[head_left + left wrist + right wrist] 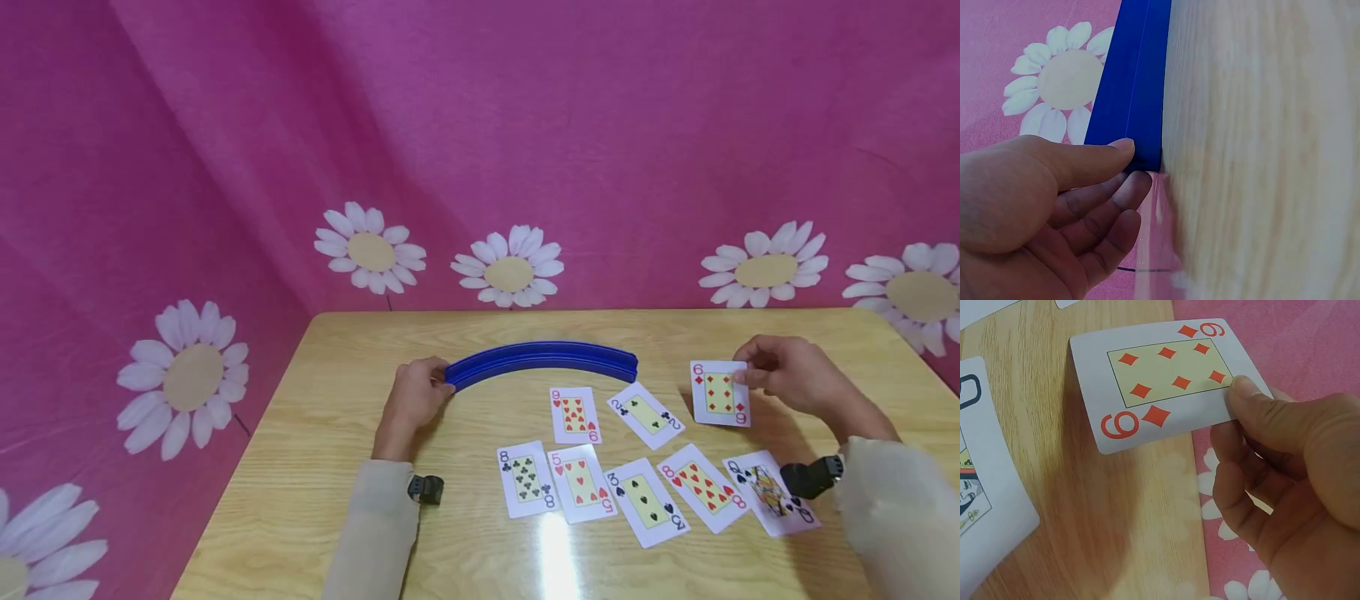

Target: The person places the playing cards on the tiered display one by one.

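Right hand [797,379], at frame right, pinches the six of diamonds [718,396]; left hand [416,396], left of centre, grips the blue curved rack [543,357].

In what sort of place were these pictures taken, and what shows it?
Probably an indoor card-playing spot, though the wider room is hidden. A wooden table bears face-up playing cards and a curved blue rack, with a flowered pink cloth behind it.
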Action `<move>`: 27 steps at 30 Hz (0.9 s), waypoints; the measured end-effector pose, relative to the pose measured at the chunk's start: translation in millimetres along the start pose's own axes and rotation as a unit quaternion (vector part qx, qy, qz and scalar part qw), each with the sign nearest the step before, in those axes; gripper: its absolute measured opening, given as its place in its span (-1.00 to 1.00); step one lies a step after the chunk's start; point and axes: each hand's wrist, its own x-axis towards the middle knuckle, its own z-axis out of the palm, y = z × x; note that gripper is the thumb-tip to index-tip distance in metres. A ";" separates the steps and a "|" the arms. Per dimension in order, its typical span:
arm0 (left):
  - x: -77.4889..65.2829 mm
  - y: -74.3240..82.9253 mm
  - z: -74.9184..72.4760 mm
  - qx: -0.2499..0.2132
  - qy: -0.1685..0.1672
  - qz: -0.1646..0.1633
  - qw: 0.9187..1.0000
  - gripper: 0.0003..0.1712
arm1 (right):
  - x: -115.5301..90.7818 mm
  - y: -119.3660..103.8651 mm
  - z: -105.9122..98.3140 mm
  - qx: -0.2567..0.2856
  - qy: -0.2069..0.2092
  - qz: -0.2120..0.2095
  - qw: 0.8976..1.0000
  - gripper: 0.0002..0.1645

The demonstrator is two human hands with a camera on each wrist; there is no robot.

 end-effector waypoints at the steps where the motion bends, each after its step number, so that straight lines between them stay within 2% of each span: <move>1: 0.0 0.0 -0.5 0.001 0.002 0.001 1.000 -0.65 | 0.1 0.0 -0.7 0.000 0.002 0.000 1.000 -0.81; 11: -1.3 0.0 -0.4 -0.010 0.005 -0.005 1.000 -0.63 | -0.7 -2.8 -3.3 -0.005 0.034 -0.005 0.999 -0.81; 22: -2.2 -1.3 2.2 -0.010 -0.004 -0.009 1.000 -0.64 | 3.4 -9.3 -2.5 -0.012 0.056 -0.031 0.998 -0.83; 27: -0.3 -2.3 1.8 -0.011 0.001 -0.007 1.000 -0.65 | 8.7 -13.8 -2.5 -0.018 0.074 -0.061 0.995 -0.86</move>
